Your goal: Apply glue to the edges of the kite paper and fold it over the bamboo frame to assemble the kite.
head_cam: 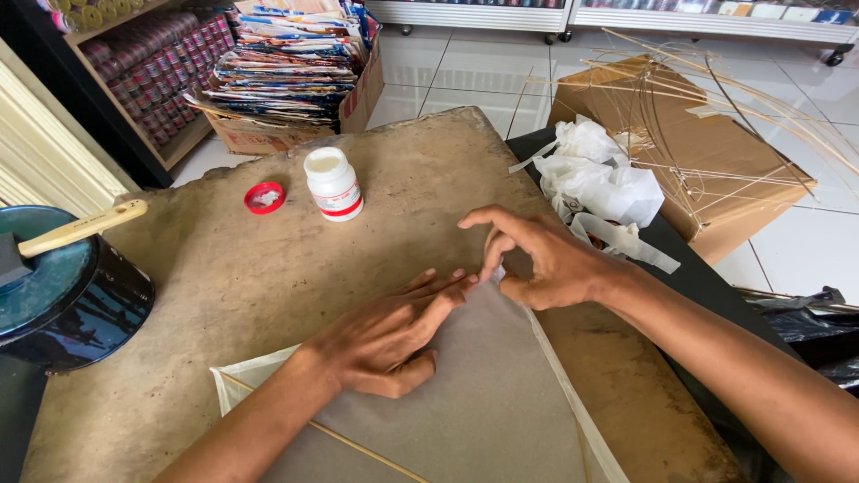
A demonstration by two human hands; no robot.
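- Grip: right hand [555,264] pinches the top corner of the grey paper sheet [483,394] between thumb and fingertips; left hand [385,340] lies flat on the sheet, fingers stretched toward that same corner, holding nothing, just pressing down.
- Tabletop [242,268]: worn brown slab; the sheet lies on its near half, corner pointing away from the person, right edge folded into a pale hem.
- Cardboard box [716,152] sits on the floor to the right, with thin bamboo frames [716,98] stacked on it.
- Stack of printed paper [286,54] sits in a carton beyond the tabletop's far left corner.
- Dark round tin [63,286] at left edge, a wooden-handled tool [80,228] resting across it.
- Crumpled white paper scraps [599,174] lie on a dark surface just right of the hands.
- Thin bamboo stick [358,447] runs under the sheet near the left wrist.
- White glue bottle [333,183] stands open, well apart from the hands; its red cap [265,198] lies just beside it.
- To do it well, I'd say: keep the left palm flat so the sheet can't creep, fold the corner tight, and smooth outward from the tip to avoid wrinkles.
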